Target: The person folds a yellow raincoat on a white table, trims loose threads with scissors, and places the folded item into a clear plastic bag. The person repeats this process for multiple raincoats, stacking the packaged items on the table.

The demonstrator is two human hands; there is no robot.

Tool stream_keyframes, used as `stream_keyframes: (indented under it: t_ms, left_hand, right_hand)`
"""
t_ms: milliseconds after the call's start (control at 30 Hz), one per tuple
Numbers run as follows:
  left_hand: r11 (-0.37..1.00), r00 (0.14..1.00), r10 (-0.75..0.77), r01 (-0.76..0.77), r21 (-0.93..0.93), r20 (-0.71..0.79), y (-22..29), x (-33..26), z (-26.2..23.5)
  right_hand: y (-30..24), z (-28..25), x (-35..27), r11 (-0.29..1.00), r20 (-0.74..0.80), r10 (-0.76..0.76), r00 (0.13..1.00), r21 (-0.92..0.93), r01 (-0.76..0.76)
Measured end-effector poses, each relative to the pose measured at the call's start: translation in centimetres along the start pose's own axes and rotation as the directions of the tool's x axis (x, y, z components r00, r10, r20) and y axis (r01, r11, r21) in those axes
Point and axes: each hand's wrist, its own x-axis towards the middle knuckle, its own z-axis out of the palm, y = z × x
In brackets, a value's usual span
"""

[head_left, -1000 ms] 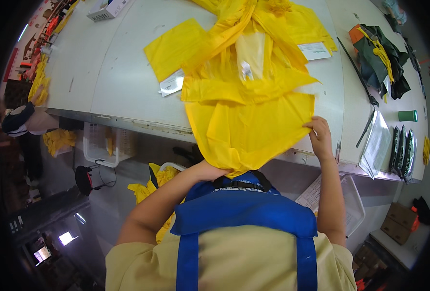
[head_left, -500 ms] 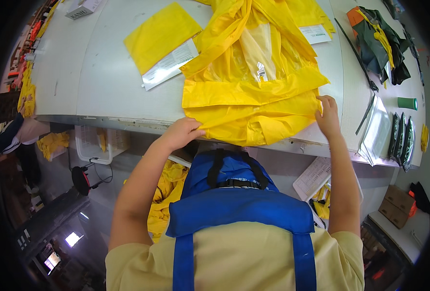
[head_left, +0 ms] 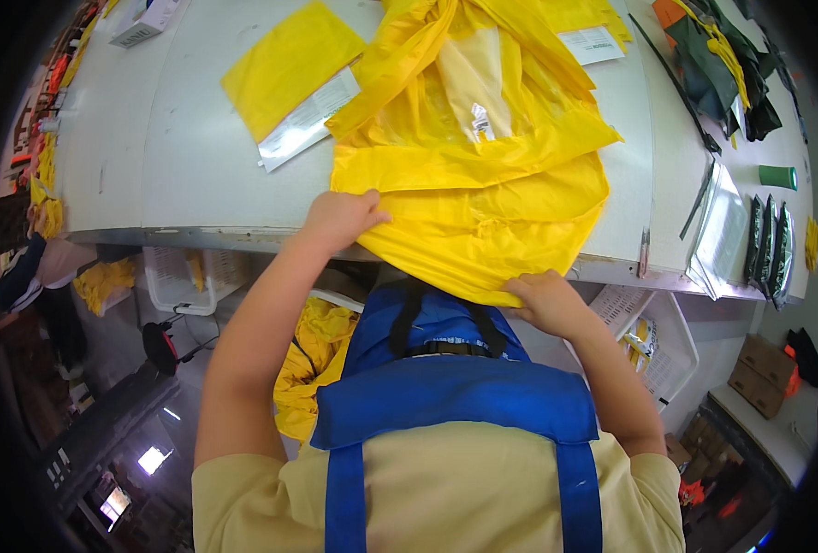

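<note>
A yellow raincoat [head_left: 483, 207] with a pale inner lining and a white label lies spread on the white table, its near end hanging over the front edge. My left hand [head_left: 343, 219] grips its left side, fingers closed on the fabric just above the table edge. At the hem that droops past the edge, my right hand [head_left: 545, 300] pinches the cloth, thumb and fingers together. Left of the raincoat lies a folded yellow packet [head_left: 291, 66] with a printed white sheet [head_left: 309, 120] along its side.
Dark green garments [head_left: 718, 69], a green cylinder [head_left: 778, 177], clear plastic bags [head_left: 715, 230] and dark slim packets [head_left: 769, 244] lie on the right. Beneath the table stand white crates [head_left: 180, 281] and a heap of yellow cloth [head_left: 315, 369]. Another person [head_left: 45, 276] works at far left.
My right hand has moved down and left from the raincoat's right side to its near hem, which now hangs lower. My left hand has shifted slightly up, still holding the left side.
</note>
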Motion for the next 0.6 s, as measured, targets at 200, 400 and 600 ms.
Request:
stream_keyframes:
  t_ms: [200,400,600]
  left_hand:
    - [0.997,0.996,-0.051,0.056,0.061,-0.071,-0.4,-1.3,3.7]
    - [0.976,0.753,-0.219,0.166,-0.143,-0.62,0.6,-3.8,5.5]
    - [-0.255,0.725,-0.684,-0.138,-0.957,0.078,2.9,-4.4,8.8]
  right_hand:
    - [0.3,0.1,2.0,0.993,-0.289,0.108,0.951,0.073,-0.09]
    - [1.1,-1.7,9.9,0.924,-0.596,-0.138,0.791,-0.366,-0.114]
    - [3.0,-5.9,16.0,0.958,-0.305,0.084,0.949,-0.238,-0.161]
